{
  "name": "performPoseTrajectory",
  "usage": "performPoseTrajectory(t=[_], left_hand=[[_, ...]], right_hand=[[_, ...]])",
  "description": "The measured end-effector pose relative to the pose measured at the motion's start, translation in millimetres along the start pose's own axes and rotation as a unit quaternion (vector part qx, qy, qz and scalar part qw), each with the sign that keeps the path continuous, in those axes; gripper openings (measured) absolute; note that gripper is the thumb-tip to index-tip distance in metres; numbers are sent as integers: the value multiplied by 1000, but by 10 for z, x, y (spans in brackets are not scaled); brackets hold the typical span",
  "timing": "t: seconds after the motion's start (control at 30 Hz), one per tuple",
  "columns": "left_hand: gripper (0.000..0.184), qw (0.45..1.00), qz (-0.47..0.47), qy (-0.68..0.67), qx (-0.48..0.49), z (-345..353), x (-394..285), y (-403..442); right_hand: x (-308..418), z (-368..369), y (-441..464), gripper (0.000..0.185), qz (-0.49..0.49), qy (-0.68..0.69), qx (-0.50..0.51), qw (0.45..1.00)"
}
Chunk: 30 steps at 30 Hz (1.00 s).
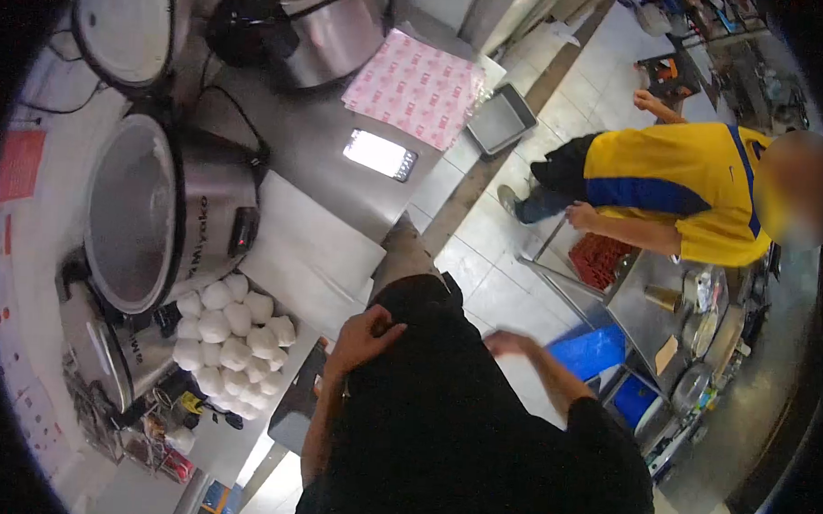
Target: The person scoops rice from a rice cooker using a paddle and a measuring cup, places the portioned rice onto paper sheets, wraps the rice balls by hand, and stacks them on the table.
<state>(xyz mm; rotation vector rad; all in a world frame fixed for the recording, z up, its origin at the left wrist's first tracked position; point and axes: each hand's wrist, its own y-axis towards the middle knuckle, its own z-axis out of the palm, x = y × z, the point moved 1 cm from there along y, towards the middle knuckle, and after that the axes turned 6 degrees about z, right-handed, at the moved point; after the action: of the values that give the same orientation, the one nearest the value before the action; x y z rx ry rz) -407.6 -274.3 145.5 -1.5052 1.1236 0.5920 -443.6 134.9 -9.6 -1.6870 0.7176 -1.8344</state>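
My left hand (365, 341) is loosely closed with curled fingers against the front of my black clothing (442, 421), and no object shows in it. On the other side of my body, my right hand (508, 343) is blurred and its fingers cannot be made out. Left of my left hand, many round white balls (236, 337) are piled on the counter beside a white sheet (308, 244). An open Miyako cooker (215, 218) tilts in view above the balls. A lit phone (380, 155) lies on the metal counter near pink printed paper (416, 87).
A second cooker (333, 37) stands at the top. Beyond the counter edge is a grey tray (501, 120). A co-worker in a yellow shirt (660, 157) stands at the right, near a metal table with a red basket (597, 259). A blue bag (591, 352) is below.
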Motion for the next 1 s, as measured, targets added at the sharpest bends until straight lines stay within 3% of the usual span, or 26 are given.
performPoseTrajectory(t=[0.07, 0.13, 0.2, 0.37, 0.43, 0.47, 0.5, 0.57, 0.67, 0.73, 0.8, 0.9, 0.97, 1.0], left_hand=[[36, 1000, -11, 28, 9, -36, -177, 33], [38, 1000, -10, 28, 10, -4, -130, 52], [41, 1000, -19, 11, 18, 27, -168, 48], [38, 993, 76, 79, 40, -50, -170, 50], [37, 997, -8, -6, 71, -181, -202, -164], [38, 996, 22, 45, 72, -253, -153, -280], [38, 992, -69, -21, 106, -189, 428, -461], [38, 985, -122, -29, 121, -316, 565, -663], [38, 984, -149, -31, 94, -356, 579, -650], [39, 987, -137, -32, 78, -384, 478, -526], [40, 991, -113, -41, 60, -411, 361, -405], [43, 995, -47, -79, 40, -459, 141, -225], [45, 991, 1, -127, 33, -438, -40, -62], [46, 987, 23, -156, 32, -395, -127, 47]], right_hand=[[94, 609, -253, 32, 107, 298, -22, 948], [141, 925, -376, 35, 123, 395, -52, 909], [100, 1146, -422, 37, 130, 447, -78, 882], [-222, 1445, -307, 45, 124, 548, -100, 821], [-630, 1497, -75, 48, 114, 585, -82, 798], [-865, 1482, 84, 49, 106, 604, -71, 787], [-1115, 1462, 267, 51, 89, 620, -60, 777], [-653, 853, 298, 52, 45, 554, -76, 828], [-184, 131, 368, 54, -65, 508, -100, 853], [55, -214, 439, 55, -132, 507, -109, 845], [646, -496, 193, 50, -34, 576, -158, 801], [1688, -798, -218, 51, -26, 614, -146, 776], [1731, -849, -95, 46, -55, 658, -140, 738], [1796, -894, -79, 50, -87, 626, -152, 760]])
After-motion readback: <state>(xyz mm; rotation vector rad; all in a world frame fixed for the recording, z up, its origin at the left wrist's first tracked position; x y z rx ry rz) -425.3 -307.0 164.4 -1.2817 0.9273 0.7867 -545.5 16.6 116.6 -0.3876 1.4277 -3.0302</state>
